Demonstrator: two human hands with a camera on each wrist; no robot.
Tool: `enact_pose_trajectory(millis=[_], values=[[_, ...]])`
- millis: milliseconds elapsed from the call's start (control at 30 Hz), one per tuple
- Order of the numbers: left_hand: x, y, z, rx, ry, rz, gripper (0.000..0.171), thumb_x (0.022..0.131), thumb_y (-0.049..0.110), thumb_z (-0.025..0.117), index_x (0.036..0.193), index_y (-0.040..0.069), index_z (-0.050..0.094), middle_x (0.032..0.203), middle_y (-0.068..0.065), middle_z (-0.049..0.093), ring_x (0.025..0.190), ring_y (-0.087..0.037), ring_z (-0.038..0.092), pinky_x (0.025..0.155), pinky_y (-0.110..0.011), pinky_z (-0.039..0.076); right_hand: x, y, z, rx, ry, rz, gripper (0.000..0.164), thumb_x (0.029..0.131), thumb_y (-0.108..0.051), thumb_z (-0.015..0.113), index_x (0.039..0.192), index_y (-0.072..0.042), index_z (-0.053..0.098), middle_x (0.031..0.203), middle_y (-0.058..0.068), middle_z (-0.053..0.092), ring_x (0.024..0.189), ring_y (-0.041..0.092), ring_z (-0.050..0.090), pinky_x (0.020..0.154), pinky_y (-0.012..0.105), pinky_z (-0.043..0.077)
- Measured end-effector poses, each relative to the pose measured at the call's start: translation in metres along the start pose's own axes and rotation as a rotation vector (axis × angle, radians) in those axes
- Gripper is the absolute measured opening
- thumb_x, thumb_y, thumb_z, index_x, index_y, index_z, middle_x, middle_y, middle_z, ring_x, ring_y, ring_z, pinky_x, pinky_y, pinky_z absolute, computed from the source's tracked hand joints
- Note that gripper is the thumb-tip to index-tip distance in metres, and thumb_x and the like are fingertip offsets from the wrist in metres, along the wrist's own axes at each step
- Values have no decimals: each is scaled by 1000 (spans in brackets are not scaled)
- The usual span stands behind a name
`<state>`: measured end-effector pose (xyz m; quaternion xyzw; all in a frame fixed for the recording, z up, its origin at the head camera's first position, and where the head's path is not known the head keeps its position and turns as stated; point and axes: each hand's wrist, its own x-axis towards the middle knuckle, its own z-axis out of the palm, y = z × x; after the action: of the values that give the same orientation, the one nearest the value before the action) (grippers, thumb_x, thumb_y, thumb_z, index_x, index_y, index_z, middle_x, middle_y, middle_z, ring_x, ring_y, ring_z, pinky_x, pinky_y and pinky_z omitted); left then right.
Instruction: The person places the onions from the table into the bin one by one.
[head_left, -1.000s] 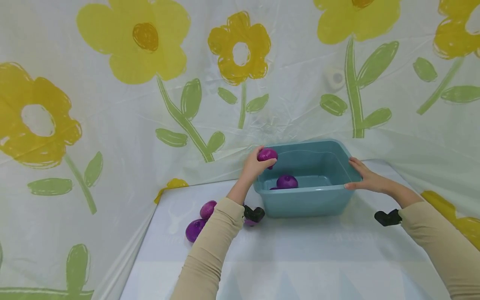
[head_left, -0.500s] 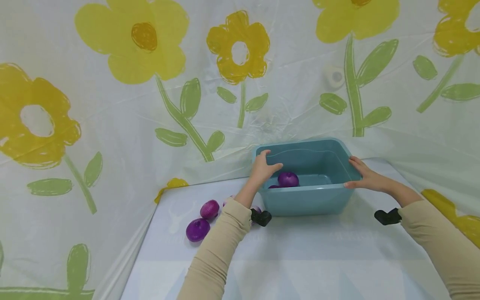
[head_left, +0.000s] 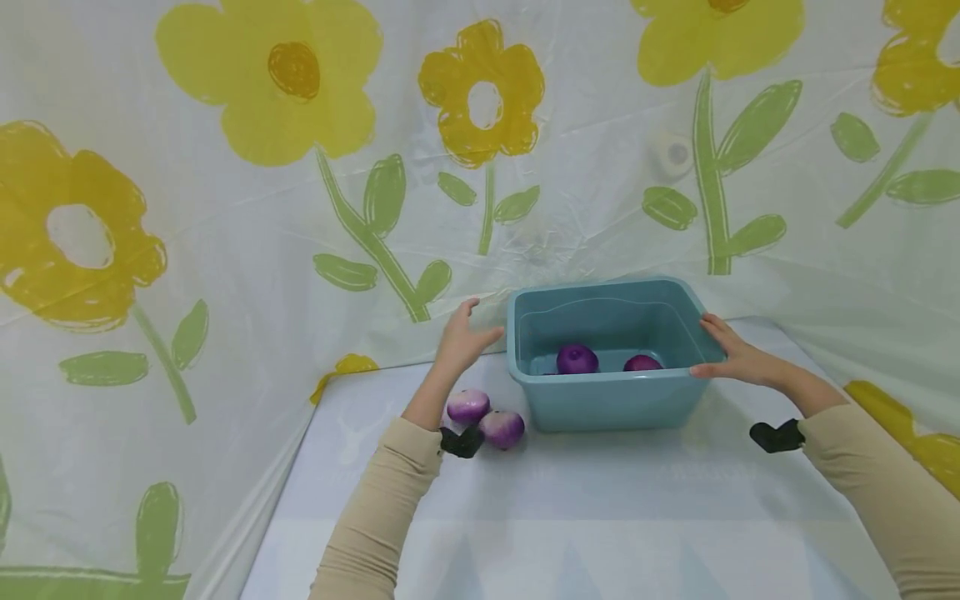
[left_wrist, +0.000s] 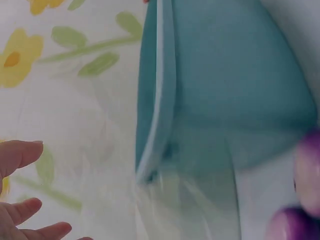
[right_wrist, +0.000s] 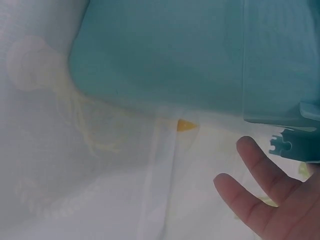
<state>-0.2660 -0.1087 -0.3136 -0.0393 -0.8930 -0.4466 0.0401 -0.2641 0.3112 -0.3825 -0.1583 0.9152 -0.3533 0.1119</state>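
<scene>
Head | left hand (head_left: 459, 342): spread, empty | right hand (head_left: 741, 358): touching teal bin (head_left: 607, 406), grip unclear

Left hand (head_left: 468, 340): in the air just left of the bin, fingers and thumb spread apart, holding nothing.
Right hand (head_left: 741, 358): touches the right end of the bin's rim.
Blue bin (head_left: 611, 406): upright on the white table (head_left: 615, 492); inside, a purple onion (head_left: 577, 359) and a redder onion (head_left: 642, 363), well apart.
Beside the left wrist: two paler onions, one (head_left: 468, 406) behind the other (head_left: 502, 429).
Backdrop: a flowered curtain (head_left: 577, 92).
</scene>
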Motion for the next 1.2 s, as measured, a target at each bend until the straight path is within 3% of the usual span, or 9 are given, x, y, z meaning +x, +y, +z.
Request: enact_pose_trajectory(millis=[200,300,433,567,667,800,1000,1200], values=[[-12,-63,-48,0,19,-139,71,85,26,62,142,6,26,144,-23,29,130,-40,30,104,-53,28,-1,1,0,-7,3,2,99,82,-35,61,142,6,-7,146,28,-15,128,55,-1,90,75,16],[-24,-98,-62,23,20,-192,71,86,27,61,142,6,24,144,-25,27,130,-42,28,104,-55,26,-1,2,0,-6,5,4,100,82,-35,61,143,5,-7,147,28,-15,129,54,-2,90,75,15],[-46,-143,-62,123,-14,-155,75,83,35,64,140,2,27,136,-32,32,125,-48,31,99,-59,30,-1,3,0,4,7,-4,99,82,-33,62,143,5,-6,147,27,-15,130,54,-3,90,75,15],[-66,-180,-47,196,-79,-120,79,80,34,68,139,0,29,133,-37,33,122,-53,31,96,-62,30,-2,3,1,10,10,-18,99,82,-33,62,143,6,-6,147,27,-15,130,54,-4,90,75,14],[-80,-194,-36,238,-98,-154,76,78,25,71,139,1,31,135,-37,29,122,-55,29,94,-65,31,-2,2,1,16,11,-19,98,82,-32,62,143,6,-6,147,26,-16,131,53,-5,91,75,12],[-89,-209,-22,300,-45,-167,71,76,21,71,135,2,38,133,-36,31,118,-56,33,89,-65,36,-3,3,1,25,13,-22,98,82,-29,62,142,6,-6,147,26,-17,131,52,-6,91,75,10],[-97,-227,-8,246,64,-190,68,74,22,73,130,0,42,130,-34,34,112,-52,37,88,-62,37,-2,3,1,32,14,-25,97,82,-28,62,142,6,-5,148,26,-16,131,52,-7,91,75,10],[-105,-231,-6,222,84,-236,79,69,23,77,134,4,36,128,-33,32,111,-51,40,87,-62,38,-2,0,1,21,9,-20,98,82,-31,62,143,6,-6,147,26,-17,131,52,-5,91,75,11]])
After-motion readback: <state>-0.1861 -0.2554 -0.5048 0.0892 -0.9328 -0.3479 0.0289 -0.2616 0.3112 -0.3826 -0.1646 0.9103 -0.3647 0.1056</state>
